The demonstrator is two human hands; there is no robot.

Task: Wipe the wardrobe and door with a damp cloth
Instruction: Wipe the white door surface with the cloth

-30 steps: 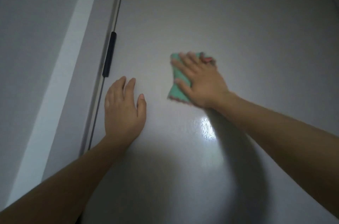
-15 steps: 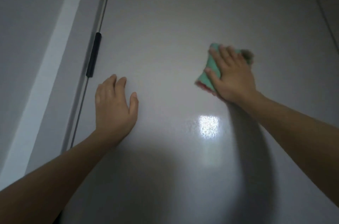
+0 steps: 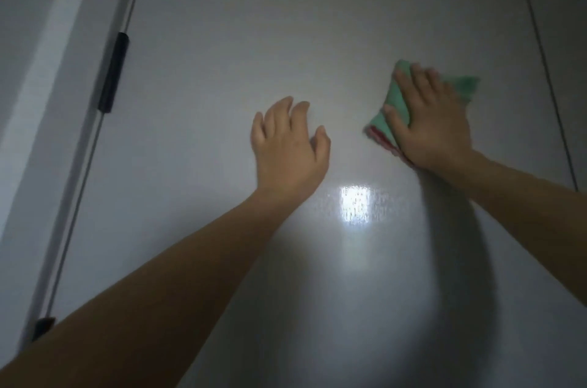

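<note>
Glossy pale grey door [image 3: 286, 38] fills the view, black hinge [image 3: 113, 71] at its left edge. Left hand [image 3: 287, 146] rests open, palm flat on it. Right hand [image 3: 433, 120], fingers spread, presses the folded green cloth [image 3: 392, 108] against the door's right side.

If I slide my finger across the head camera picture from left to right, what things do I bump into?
Wall → black hinge → left hand, flat on the door → green cloth → right hand pressing it → door's right edge line.
</note>
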